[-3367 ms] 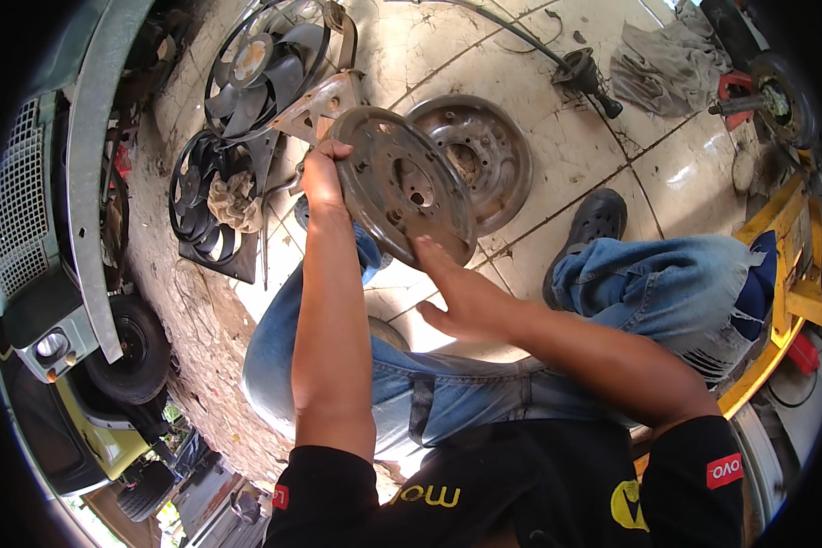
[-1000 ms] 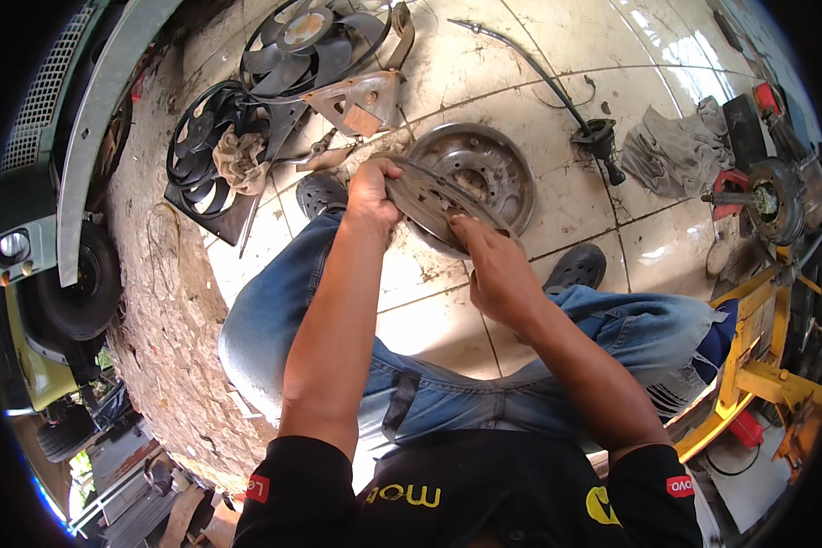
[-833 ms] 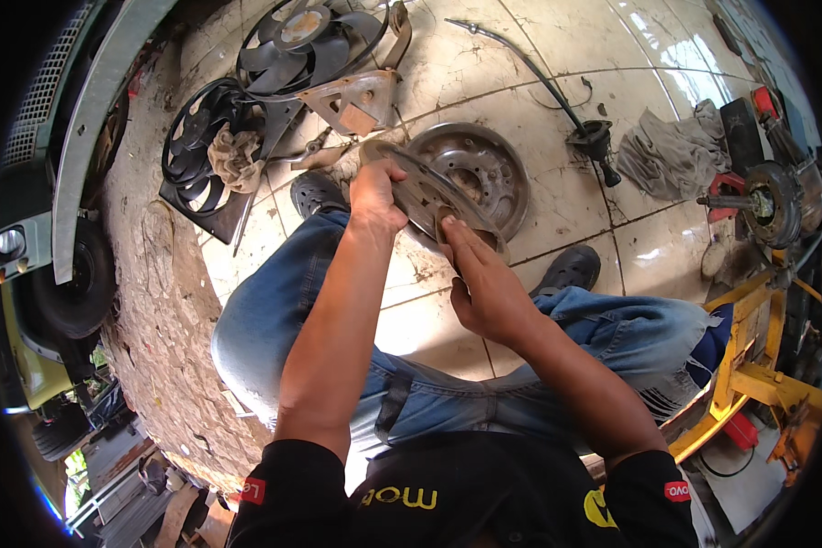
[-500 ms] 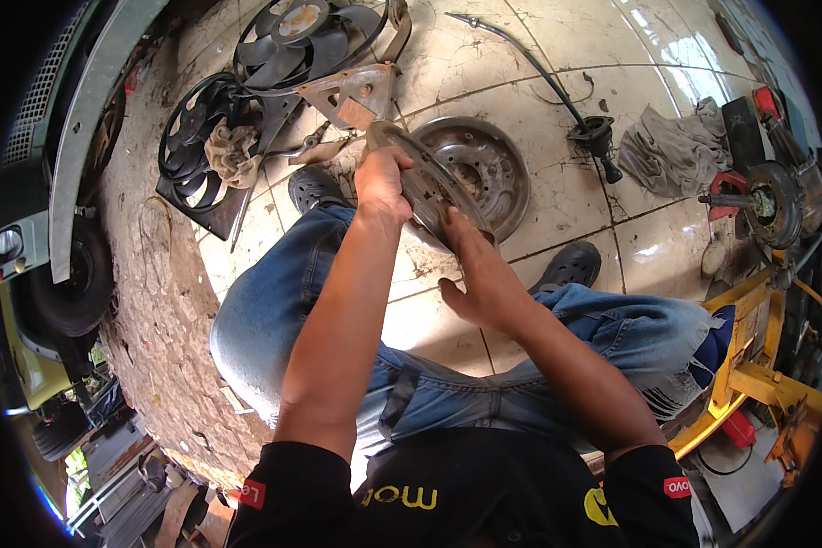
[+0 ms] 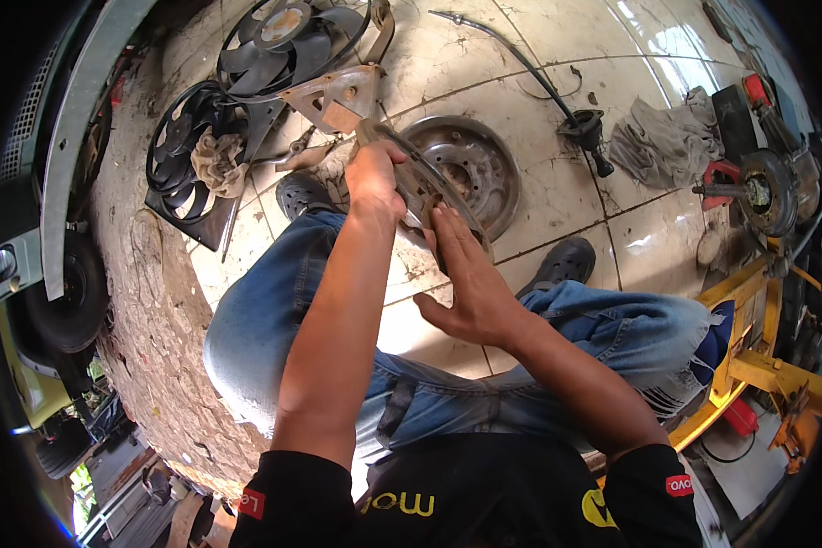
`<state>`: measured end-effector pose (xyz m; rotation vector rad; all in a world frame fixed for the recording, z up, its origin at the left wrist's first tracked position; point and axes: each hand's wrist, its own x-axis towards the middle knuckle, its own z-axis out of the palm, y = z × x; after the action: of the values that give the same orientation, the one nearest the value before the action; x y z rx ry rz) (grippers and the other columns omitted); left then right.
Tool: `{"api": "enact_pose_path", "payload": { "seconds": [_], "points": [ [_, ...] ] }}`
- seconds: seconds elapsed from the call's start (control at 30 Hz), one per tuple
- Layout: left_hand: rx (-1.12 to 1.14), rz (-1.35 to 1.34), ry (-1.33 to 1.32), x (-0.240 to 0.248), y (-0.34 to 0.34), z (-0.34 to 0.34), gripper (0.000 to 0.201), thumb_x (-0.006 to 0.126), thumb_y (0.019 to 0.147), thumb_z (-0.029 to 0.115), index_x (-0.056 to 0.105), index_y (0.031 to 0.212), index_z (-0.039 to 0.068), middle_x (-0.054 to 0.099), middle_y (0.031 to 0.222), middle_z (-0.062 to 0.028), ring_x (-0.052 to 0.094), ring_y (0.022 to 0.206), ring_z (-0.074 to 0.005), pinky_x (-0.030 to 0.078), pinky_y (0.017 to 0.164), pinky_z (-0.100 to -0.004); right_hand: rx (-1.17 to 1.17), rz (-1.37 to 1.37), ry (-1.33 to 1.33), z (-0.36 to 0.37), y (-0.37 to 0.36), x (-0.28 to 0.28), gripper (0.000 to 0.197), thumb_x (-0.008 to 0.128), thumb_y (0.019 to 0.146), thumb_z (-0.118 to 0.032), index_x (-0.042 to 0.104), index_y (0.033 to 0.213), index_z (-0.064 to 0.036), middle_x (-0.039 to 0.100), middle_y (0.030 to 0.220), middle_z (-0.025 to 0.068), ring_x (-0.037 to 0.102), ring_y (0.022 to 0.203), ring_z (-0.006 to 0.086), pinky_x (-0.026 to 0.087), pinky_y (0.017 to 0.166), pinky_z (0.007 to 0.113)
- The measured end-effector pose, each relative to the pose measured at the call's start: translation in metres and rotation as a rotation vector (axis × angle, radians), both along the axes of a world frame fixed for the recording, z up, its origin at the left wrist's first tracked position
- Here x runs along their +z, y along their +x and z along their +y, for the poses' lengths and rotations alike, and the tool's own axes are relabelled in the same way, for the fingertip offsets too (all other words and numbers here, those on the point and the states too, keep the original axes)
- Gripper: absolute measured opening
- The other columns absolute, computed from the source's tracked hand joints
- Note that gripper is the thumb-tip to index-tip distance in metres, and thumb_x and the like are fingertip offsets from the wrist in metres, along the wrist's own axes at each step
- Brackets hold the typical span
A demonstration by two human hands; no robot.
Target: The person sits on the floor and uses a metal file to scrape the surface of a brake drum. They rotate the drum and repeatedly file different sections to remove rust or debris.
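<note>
Disc: round, rust-brown metal clutch disc (image 5: pixel 420 187), held on edge above the tiled floor, tilted so that mostly its rim shows; it hangs over the person's knees, in front of the flywheel.
Left hand: left hand (image 5: pixel 374 178) closed over the upper rim of the disc, fingers wrapped around the edge.
Right hand: right hand (image 5: pixel 466 279) pressed flat against the lower face of the disc, fingers straight and spread, thumb out to the side; it supports the disc, not clenched around it.
Flywheel: grey round steel flywheel (image 5: pixel 470 169) with a ring of bolt holes, lying flat on the floor just behind the disc, partly hidden by it.
Floor: cream glazed tile floor (image 5: pixel 466 64), stained, with dark joints; its left edge meets rough bare concrete.
Shoes: two black perforated clogs (image 5: pixel 303 194), one left of the disc, the other right of it, beside the flywheel.
Fans: pair of black plastic radiator fans (image 5: pixel 247 91) in a shroud, at the floor's upper left edge.
Rag: crumpled grey cloth (image 5: pixel 662 142), well right of the flywheel.
Rod: thin dark cable with a rubber boot (image 5: pixel 580 123), between flywheel and cloth.
</note>
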<state>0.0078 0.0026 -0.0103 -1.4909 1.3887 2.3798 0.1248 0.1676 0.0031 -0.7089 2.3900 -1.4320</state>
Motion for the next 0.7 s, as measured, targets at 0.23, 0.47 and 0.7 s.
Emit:
{"api": "enact_pose_path", "payload": {
  "seconds": [0.23, 0.47, 0.7],
  "points": [
    [-0.021, 0.013, -0.042, 0.000, 0.002, 0.001, 0.027, 0.060, 0.067, -0.002, 0.059, 0.094, -0.004, 0.057, 0.095, -0.0152, 0.057, 0.083, -0.0305, 0.052, 0.076, -0.0443, -0.035, 0.066, 0.001, -0.004, -0.004, -0.004, 0.096, 0.076, 0.077, -0.023, 0.021, 0.150, 0.0081, 0.037, 0.148, 0.0318, 0.035, 0.140, 0.0481, 0.030, 0.116, 0.048],
    [-0.030, -0.022, -0.056, 0.002, -0.003, 0.002, 0.026, 0.061, 0.068, -0.001, 0.060, 0.093, -0.006, 0.058, 0.097, -0.0162, 0.058, 0.085, -0.0310, 0.052, 0.078, -0.0455, -0.032, 0.003, -0.008, -0.001, -0.009, -0.011, 0.097, 0.075, 0.080, -0.032, 0.022, 0.149, 0.0101, 0.035, 0.149, 0.0334, 0.035, 0.138, 0.0494, 0.031, 0.115, 0.052],
    [-0.052, -0.022, -0.084, -0.001, 0.000, 0.000, 0.027, 0.061, 0.068, 0.001, 0.061, 0.093, -0.007, 0.058, 0.097, -0.0165, 0.059, 0.084, -0.0310, 0.053, 0.079, -0.0459, 0.024, -0.113, 0.117, 0.004, -0.014, -0.001, 0.100, 0.063, 0.089, -0.051, 0.017, 0.151, 0.0125, 0.028, 0.153, 0.0360, 0.025, 0.145, 0.0492, 0.021, 0.120, 0.053]
  ]
}}
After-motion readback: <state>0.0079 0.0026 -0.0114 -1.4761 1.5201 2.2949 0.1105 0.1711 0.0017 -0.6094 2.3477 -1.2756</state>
